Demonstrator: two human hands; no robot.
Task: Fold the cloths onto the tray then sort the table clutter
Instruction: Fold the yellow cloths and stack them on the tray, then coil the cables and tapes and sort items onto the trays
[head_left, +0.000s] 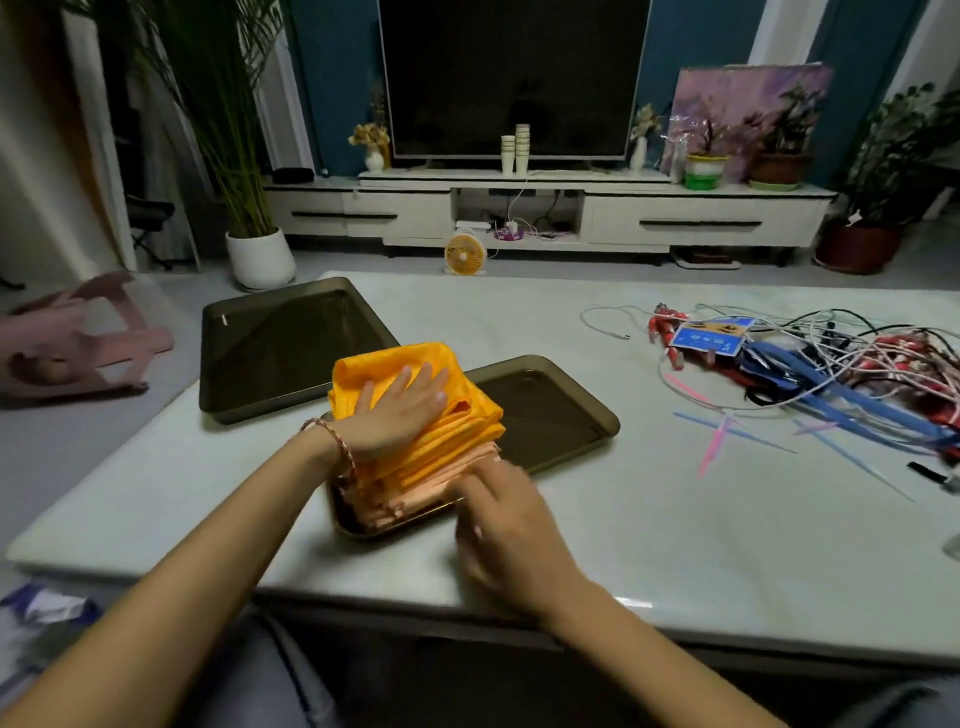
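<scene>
My right hand (498, 525) is nearest, at the front corner of the cloth stack. It is blurred, so I cannot tell whether its fingers pinch the lowest folds or only touch them. I judge that it is there to square the stack's near edge against the tray rim.

My left hand (400, 410) lies flat on the orange cloth (467, 431) with fingers straight and spread, gripping nothing. The palm presses down so that the folds are kept from springing open.

The orange cloth is on top of the folded peach cloths (431, 486). The whole stack sits on the left half of the near tray (550, 410), and the right half of that tray is bare. It looks as if that space is reserved, either for more cloths or for sorted items.

The second tray (291, 343) is just behind and to the left, holding nothing that I can see. I judge it to be a likely bin for sorting.

The tangle of cables (857, 374) lies well apart to the right on the table (597, 530), with a blue card (711, 335) on its near-left edge and loose pink and blue strips (727, 434) in front of it. None of this has been sorted yet — the folding step appears close to complete.
</scene>
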